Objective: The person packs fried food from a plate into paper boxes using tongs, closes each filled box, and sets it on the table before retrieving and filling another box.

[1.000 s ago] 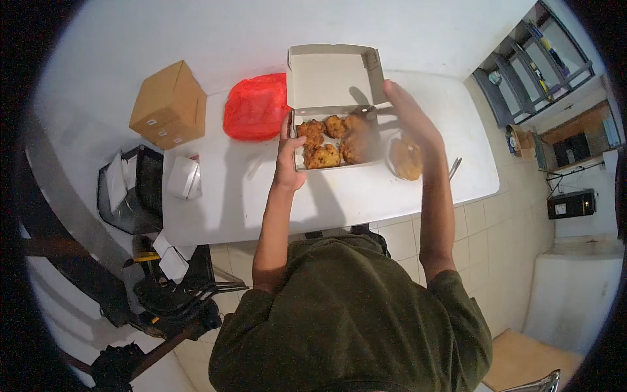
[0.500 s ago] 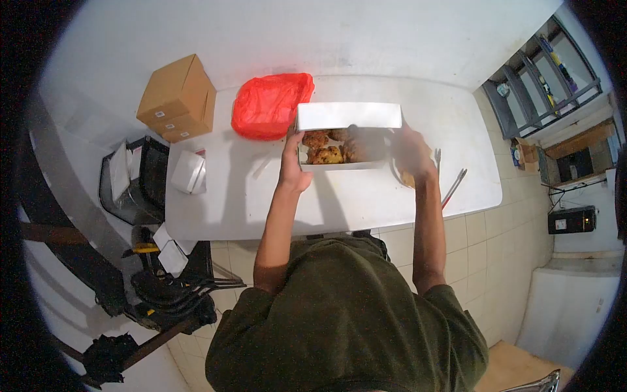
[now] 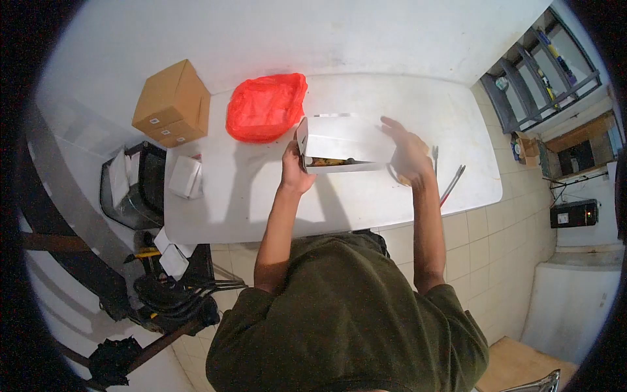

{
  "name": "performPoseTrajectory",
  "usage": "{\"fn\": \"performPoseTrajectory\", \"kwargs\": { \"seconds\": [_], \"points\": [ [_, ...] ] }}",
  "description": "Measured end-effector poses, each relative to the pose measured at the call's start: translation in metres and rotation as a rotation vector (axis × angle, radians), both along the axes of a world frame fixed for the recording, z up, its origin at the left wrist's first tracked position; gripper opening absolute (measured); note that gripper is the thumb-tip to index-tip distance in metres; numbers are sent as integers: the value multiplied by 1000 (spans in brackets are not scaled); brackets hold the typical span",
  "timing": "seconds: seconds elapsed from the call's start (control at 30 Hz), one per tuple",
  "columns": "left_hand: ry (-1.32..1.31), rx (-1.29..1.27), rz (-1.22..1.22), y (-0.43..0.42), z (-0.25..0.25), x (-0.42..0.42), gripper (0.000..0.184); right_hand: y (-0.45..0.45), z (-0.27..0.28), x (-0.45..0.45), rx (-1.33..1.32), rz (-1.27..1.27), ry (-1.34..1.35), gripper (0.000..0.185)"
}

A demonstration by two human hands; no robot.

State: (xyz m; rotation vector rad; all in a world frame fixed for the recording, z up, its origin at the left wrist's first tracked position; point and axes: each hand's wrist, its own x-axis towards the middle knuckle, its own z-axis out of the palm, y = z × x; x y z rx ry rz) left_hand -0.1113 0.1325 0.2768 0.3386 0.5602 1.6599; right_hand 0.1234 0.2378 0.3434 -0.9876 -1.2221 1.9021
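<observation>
A white cardboard food box [image 3: 346, 168] is held over the table with its lid [image 3: 346, 138] tilted partly down. Only a narrow strip of the browned food [image 3: 326, 161] inside shows under the lid. My left hand [image 3: 296, 170] grips the box's left end, thumb toward the front. At the right end, my right hand [image 3: 413, 157] is blurred, its fingers stretched out and apart beside the lid; whether they touch it I cannot tell. Partly hidden below that hand lies something round and brownish. Tongs with red on the handle [image 3: 452, 186] lie to its right.
A red plastic bag [image 3: 266, 108] lies on the white table [image 3: 366, 209], left of the box. Brown cartons [image 3: 173, 104] stand at the back left. A folded white box [image 3: 186, 176] is near the left edge, beside a black bin [image 3: 149, 186]. Grey shelves [image 3: 542, 72] stand at right.
The lid has swung down toward me and now covers most of the food. My right hand has spread its fingers at the box's right end. My left hand keeps its grip.
</observation>
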Motion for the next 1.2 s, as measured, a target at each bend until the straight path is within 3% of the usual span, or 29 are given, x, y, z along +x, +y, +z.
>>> {"fn": "performPoseTrajectory", "kwargs": {
  "seconds": [0.17,0.23,0.27,0.33,0.43,0.47,0.57,0.6,0.7,0.77,0.8,0.9,0.93,1.03,1.1,1.2],
  "points": [
    [136,-24,153,11,-17,14,51,8,4,15,-3,146,-333,85],
    [182,2,144,15,-23,15,50,17,2,24,149,246,-477,89],
    [176,-5,152,15,-22,18,50,23,2,31,322,328,-613,88],
    [164,-19,156,16,-22,24,50,34,1,40,388,413,-736,85],
    [128,-17,149,24,-37,31,48,49,8,48,187,434,-669,77],
    [88,32,129,25,-31,37,49,57,-12,57,206,445,-636,74],
    [-103,135,73,20,2,57,49,58,4,64,-110,374,-411,60],
    [-111,90,82,22,-1,61,51,64,-8,70,-81,395,-467,58],
    [224,2,120,30,-32,70,59,51,0,66,-79,285,-636,52],
    [328,-250,122,32,-50,79,72,45,-16,73,237,316,-713,52],
    [377,-379,123,31,-54,83,79,51,-57,90,566,414,-709,56],
    [579,-555,-143,9,-42,89,87,40,-119,93,521,308,-491,64],
    [534,-415,-88,4,-70,93,88,30,-134,87,202,217,-412,68],
    [447,-350,-94,-17,-87,98,86,-1,-181,80,-214,135,-301,100],
    [421,-334,8,-24,-83,97,83,-18,-166,71,-233,134,-282,101],
    [492,-490,54,-29,-69,95,73,-40,-137,54,-328,80,-301,86]
  ]
}}
